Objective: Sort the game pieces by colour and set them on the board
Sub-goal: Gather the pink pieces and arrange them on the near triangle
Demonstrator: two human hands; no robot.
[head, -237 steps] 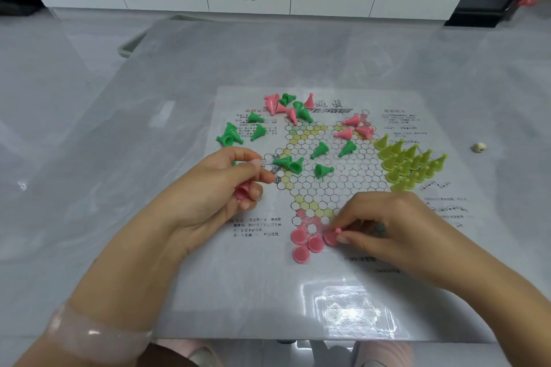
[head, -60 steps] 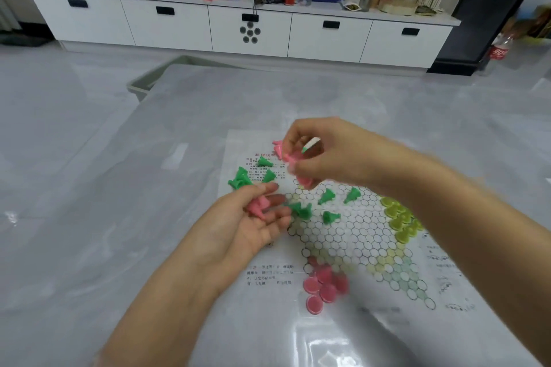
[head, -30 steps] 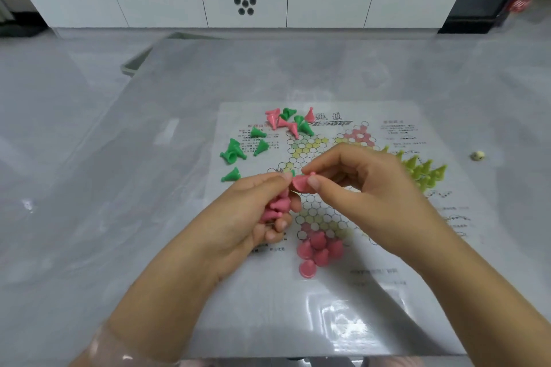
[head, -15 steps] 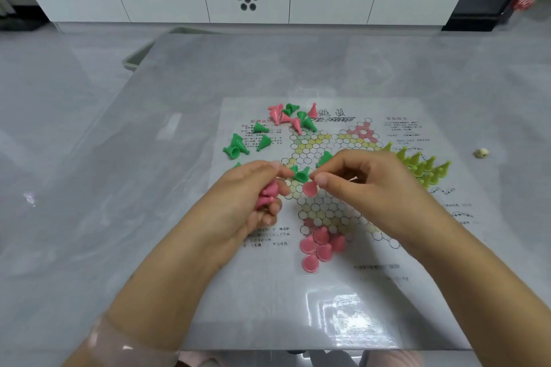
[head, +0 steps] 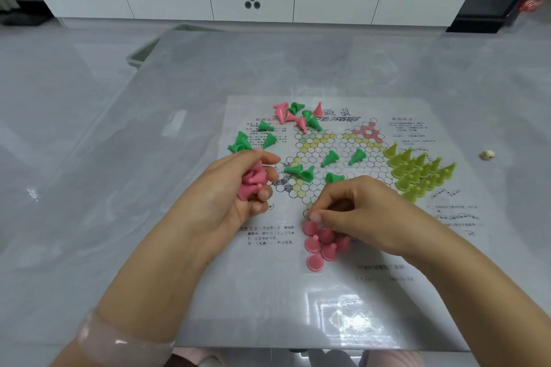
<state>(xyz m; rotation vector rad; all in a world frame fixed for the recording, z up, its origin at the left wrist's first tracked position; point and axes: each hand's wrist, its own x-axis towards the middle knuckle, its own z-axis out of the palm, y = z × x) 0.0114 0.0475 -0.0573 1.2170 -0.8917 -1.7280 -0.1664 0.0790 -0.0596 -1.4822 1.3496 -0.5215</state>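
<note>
The left hand point(head: 235, 197), at centre left of the frame, is curled into a loose cup and grips a bunch of pink plastic cone-shaped game pieces point(head: 252, 182); how many it holds cannot be told, since the fingers cover part of the bunch. Their tips point in mixed directions. The right hand point(head: 357, 214), just right of centre, has thumb and forefinger pinched on the tip of one pink piece point(head: 310, 227), which stands base down at the upper left edge of the pink cluster on the board point(head: 323, 243). That cluster sits at the lower point of the star on the flat printed paper game board point(head: 447, 247); six upright pieces show, tips up toward the camera, with part of the group hidden under the right hand.

Upright yellow-green plastic cones point(head: 417, 171) fill the right point of the star in tight rows; about fifteen, though the exact count cannot be told. Twelve or so green plastic cones point(head: 331, 158) lie toppled on their sides across the centre and upper left of the board, long axes pointing every way. In the upper middle, about five pink cones point(head: 286, 115) lie mixed with green ones, one of them standing.
</note>
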